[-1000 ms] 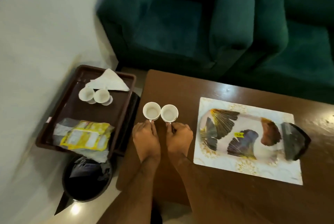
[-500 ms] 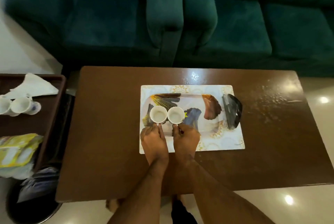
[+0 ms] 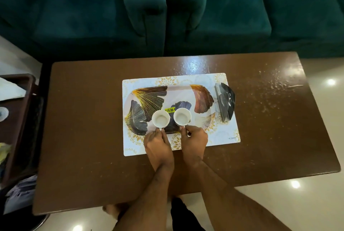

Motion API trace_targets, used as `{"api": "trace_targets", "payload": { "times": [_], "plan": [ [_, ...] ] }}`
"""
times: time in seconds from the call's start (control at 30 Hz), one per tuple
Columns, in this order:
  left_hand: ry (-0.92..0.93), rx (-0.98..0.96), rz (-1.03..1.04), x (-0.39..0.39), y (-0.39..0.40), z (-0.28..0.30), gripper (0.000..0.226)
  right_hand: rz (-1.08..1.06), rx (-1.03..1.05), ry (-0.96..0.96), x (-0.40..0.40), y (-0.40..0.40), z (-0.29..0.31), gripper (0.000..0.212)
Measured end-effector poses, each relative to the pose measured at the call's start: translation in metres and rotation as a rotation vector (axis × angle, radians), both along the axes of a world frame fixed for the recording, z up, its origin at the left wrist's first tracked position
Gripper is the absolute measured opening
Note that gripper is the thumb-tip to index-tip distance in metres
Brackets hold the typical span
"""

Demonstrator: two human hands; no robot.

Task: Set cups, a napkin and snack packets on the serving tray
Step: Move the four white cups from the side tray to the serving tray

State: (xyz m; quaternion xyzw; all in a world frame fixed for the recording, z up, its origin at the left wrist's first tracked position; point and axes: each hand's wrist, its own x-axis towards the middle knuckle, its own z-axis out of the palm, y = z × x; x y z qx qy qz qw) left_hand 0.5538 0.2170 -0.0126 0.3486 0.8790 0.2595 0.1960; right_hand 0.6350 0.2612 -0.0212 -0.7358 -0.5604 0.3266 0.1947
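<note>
Two small white cups stand upright, mouths up, side by side on the near half of the leaf-patterned serving tray [image 3: 178,91]: the left cup [image 3: 160,119] and the right cup [image 3: 182,117], close together but apart, with a yellow price sticker [image 3: 169,110] just behind the gap between them. Each cup's handle points toward the person. The left hand [image 3: 158,148] has fingertips closed on the left cup's handle; the right hand [image 3: 194,142] pinches the right cup's handle the same way. The handles themselves are mostly covered by the fingers.

The tray's long axis runs left to right, parallel to the table's long edge. It rests on a white placemat [image 3: 223,135] with gold flower prints, centred on the brown wooden table [image 3: 83,128]. At the tray's right end lies a dark glossy piece [image 3: 226,103], hard to identify.

At the left frame edge a dark brown tray [image 3: 20,119] is cut off; on it show part of a white napkin [image 3: 11,91], a sliver of another cup [image 3: 2,113] and a bit of yellow packet [image 3: 3,151]. Green sofas [image 3: 167,7] sit behind the table
</note>
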Motion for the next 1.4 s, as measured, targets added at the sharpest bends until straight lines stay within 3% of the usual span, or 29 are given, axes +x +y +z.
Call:
{"api": "trace_targets", "payload": {
  "times": [0.9,1.23,1.4],
  "plan": [
    [-0.04,0.042,0.035,0.0,0.001,-0.007,0.022,0.016,0.005,0.013,0.002,-0.003,-0.008,0.024],
    [0.049,0.028,0.056,-0.009,-0.015,-0.006,0.025,-0.029,0.243,-0.235,-0.003,-0.019,0.003,0.037],
    [0.191,0.0,-0.032,-0.046,-0.026,-0.004,0.036,0.162,0.322,-0.243,-0.029,-0.024,0.015,0.044]
  ]
}}
